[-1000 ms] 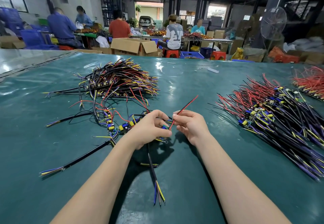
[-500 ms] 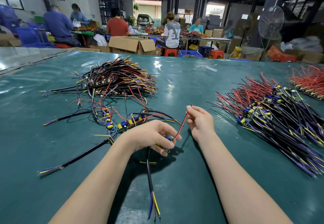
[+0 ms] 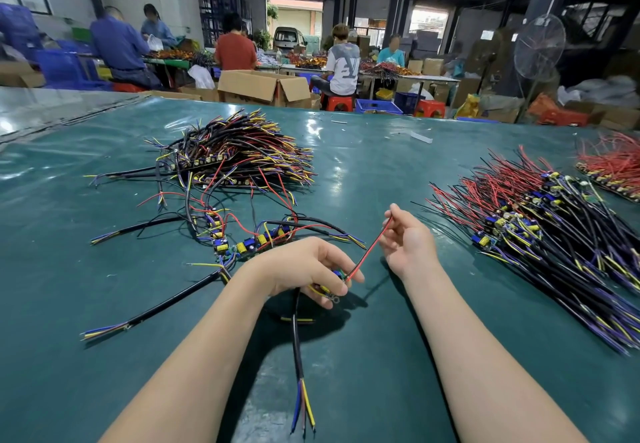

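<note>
My left hand (image 3: 308, 271) grips a small circuit board with wires, mostly hidden under my fingers. A black cable (image 3: 297, 345) hangs from it toward me and ends in blue, grey and yellow strands. A red and black wire pair (image 3: 369, 254) runs from the board up to my right hand (image 3: 407, 243), which pinches its far end between thumb and fingers. Both hands hover just above the green table (image 3: 381, 356).
A tangled pile of wired boards (image 3: 239, 155) lies at the left back, with loose boards (image 3: 242, 245) trailing toward my left hand. A large sorted heap (image 3: 547, 234) lies on the right, a red-wired batch (image 3: 613, 165) behind it. People work at far tables.
My right hand has slid along the red and black wire away from my left hand, drawing it out straight to the right. My left hand moved slightly toward me.
</note>
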A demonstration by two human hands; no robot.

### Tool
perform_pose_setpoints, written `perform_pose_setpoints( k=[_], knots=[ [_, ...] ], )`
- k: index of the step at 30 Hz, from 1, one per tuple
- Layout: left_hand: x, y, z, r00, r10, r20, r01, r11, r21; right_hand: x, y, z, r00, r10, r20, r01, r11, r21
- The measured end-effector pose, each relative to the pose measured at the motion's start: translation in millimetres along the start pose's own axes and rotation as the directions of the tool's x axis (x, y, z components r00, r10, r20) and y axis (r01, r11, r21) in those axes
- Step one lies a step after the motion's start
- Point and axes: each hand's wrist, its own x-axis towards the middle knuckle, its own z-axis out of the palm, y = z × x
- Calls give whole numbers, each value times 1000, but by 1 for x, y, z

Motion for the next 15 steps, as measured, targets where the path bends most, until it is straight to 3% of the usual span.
perform_pose_setpoints(
  k=[5,10,15],
  knots=[
    [1,0,0,999,-5,-45,5,1000,-14,6,-3,-4,1000,9,-28,-9,1000,-11],
    [3,0,0,996,-10,-84,9,1000,-8,6,-5,-6,987,149,64,-157,978,140],
    [11,-3,-1,947,28,-321,-68,991,-115,4,-4,-2,956,228,185,-202,968,-149]
  ],
)
